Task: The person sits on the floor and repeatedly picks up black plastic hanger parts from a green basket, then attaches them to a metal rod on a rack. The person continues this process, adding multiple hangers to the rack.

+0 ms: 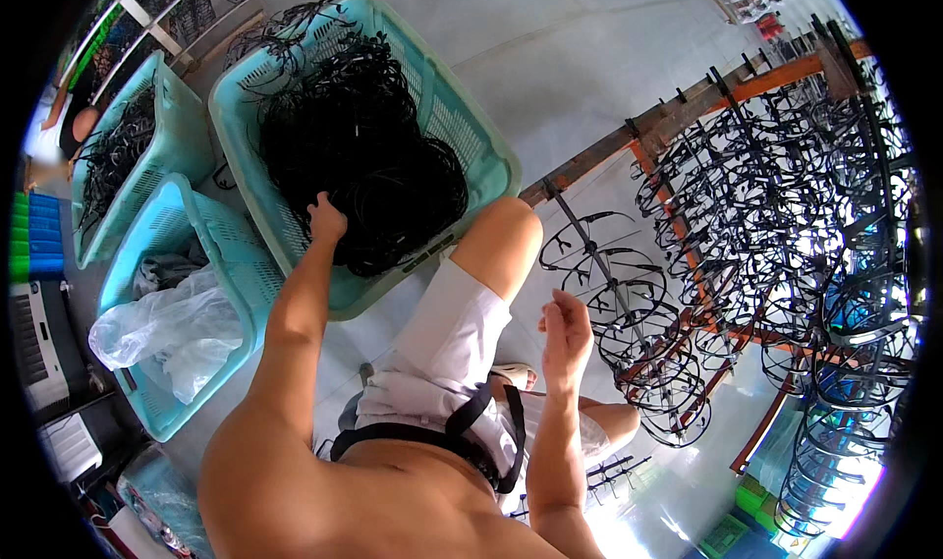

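Reaching into teal basket (471,137), left hand (326,218) digs into black frames (363,146), grip hidden; right hand (567,328) pinches shut nr rack rod (599,259), beside basket, for hanging.

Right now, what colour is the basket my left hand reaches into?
Light turquoise basket, best seen in the head view.

Bright daylight fills the scene, strongest at the lower right, where glare washes out the floor (629,520) and the frames on the rack (786,225) (edges lost in white). Shadows are soft. Fisheye bending curves straight lines near the dark rim.
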A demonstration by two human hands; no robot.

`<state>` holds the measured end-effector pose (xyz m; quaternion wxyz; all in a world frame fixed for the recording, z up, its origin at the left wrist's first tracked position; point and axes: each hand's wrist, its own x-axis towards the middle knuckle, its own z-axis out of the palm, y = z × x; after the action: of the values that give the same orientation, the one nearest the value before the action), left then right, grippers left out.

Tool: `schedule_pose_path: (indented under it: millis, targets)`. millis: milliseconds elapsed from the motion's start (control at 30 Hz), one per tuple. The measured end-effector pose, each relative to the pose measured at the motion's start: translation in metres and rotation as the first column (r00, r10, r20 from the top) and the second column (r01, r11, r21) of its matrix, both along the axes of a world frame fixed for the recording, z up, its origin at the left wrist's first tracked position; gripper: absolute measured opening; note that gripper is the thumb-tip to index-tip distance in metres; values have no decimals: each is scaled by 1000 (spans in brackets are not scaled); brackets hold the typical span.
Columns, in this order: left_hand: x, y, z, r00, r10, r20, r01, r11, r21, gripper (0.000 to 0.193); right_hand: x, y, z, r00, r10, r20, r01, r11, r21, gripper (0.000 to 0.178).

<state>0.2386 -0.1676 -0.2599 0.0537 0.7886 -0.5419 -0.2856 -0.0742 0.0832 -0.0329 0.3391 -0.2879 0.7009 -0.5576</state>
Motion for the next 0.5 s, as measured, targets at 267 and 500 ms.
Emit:
schedule_pose_path:
  millis: [267, 500]
  targets:
    - [-3, -1, 131, 985, -120, -122, 75, 943, -326, 14, 62, -85, 3, 872, 462, -164, -458, 887, 64, 19]
    - [-58, 78, 215, 759, -351, -548, -22, 828, -561, 15, 152, -131, -47, 774, 488, 402, -465, 870, -162, 46]
